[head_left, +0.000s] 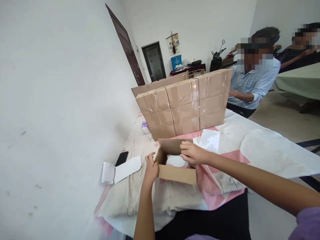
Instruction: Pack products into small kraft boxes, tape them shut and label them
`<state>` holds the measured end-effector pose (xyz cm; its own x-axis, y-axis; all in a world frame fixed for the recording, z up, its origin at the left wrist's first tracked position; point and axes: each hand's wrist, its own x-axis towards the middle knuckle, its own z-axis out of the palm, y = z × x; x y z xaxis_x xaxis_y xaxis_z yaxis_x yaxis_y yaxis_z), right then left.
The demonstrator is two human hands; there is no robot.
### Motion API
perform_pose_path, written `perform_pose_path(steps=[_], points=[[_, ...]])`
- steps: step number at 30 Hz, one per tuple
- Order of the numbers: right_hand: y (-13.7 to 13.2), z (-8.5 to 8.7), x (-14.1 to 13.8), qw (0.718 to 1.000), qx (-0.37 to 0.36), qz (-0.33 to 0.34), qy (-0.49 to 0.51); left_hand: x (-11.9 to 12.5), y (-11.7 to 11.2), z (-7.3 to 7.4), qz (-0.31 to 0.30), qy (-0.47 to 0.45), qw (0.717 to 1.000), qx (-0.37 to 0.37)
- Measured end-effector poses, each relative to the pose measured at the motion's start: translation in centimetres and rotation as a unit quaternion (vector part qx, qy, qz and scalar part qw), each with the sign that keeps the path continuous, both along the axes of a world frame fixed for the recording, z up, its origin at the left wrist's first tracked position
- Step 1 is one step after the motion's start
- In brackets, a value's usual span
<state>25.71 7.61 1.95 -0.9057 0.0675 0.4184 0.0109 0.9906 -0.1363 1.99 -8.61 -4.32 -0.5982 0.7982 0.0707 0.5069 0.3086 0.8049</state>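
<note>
A small open cardboard box [175, 173] sits on the cloth-covered table [262, 146] in front of me, with a round white object [177, 161] inside it. My left hand [151, 167] grips the box's left flap, fingers curled over the edge. My right hand [193, 153] reaches over the box's right side, fingers bent and resting on the rim above the white object. A white sheet of small stickers [210, 140] lies just behind the box.
A stack of taped cardboard boxes [185, 105] stands behind the open box. At the left lie a black phone [122, 158] and white papers with a clip [121, 170]. Two people sit at the far right. A white wall runs along the left.
</note>
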Motion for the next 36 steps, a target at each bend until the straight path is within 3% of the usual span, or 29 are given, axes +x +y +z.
perform_pose_path(steps=[2, 4, 6, 10, 16, 21, 25, 27, 30, 32, 36], points=[[-0.2, -1.1, 1.5, 0.992, -0.036, -0.056, 0.111, 0.4, -0.4, -0.7, -0.024, -0.014, 0.998, 0.050], [-0.7, -2.9, 3.4, 0.976, -0.087, -0.118, 0.160, 0.7, -1.0, -1.5, -0.054, -0.032, 0.994, 0.090], [-1.2, -5.1, 5.4, 0.969, -0.153, -0.138, 0.139, 0.7, -1.6, -2.3, -0.071, -0.054, 0.989, 0.122], [-1.4, -8.3, 7.8, 0.939, -0.316, -0.111, 0.081, 0.2, -2.5, -3.5, -0.071, -0.089, 0.980, 0.163], [0.1, -9.0, 7.3, 0.906, -0.404, -0.095, 0.082, 0.9, -3.1, -3.9, -0.050, -0.067, 0.971, 0.223], [0.4, -9.3, 6.7, 0.910, -0.400, -0.078, 0.078, 2.3, -1.4, -4.1, 0.013, -0.072, 0.969, 0.238], [-0.8, -9.8, 4.7, 0.862, -0.463, -0.108, 0.175, 2.4, -0.7, -3.6, 0.043, -0.100, 0.969, 0.224], [-1.1, -9.7, 3.3, 0.848, -0.453, -0.130, 0.242, 2.1, -0.8, -3.2, 0.037, -0.110, 0.971, 0.207], [-0.8, -9.2, 2.2, 0.871, -0.347, -0.113, 0.330, 1.4, -1.3, -2.3, 0.010, -0.102, 0.980, 0.169], [-0.2, -9.0, 2.1, 0.894, -0.283, -0.083, 0.338, 1.1, -1.6, -1.8, -0.008, -0.079, 0.986, 0.149], [1.2, -9.0, 2.2, 0.906, -0.257, -0.041, 0.334, 1.4, -2.0, -0.7, -0.022, -0.010, 0.992, 0.127]])
